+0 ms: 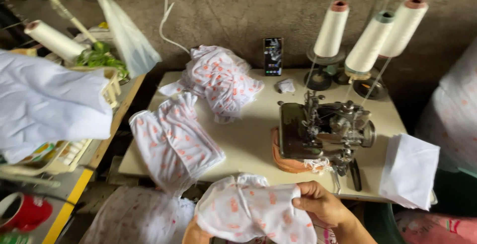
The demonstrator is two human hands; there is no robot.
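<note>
Your right hand [320, 205] pinched the printed cloth piece [251, 214] at the table [248, 139] edge, just before the sewing machine [323, 130]. Your left hand [196, 234], mostly hidden under the cloth, supported it; its grip I cannot tell.

Rough grey concrete wall [238, 10], cream worktable [248, 139], yellow-edged side bench [74, 194], daylight

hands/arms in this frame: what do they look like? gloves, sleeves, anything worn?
Right hand is bare: no glove, no ring visible, and the forearm shows no sleeve, watch or band down to the frame edge. Fingers are uncovered. Of the left hand only a small bare sliver shows at the bottom edge, mostly hidden behind printed white cloth; whether anything is worn there can't be told.
</note>
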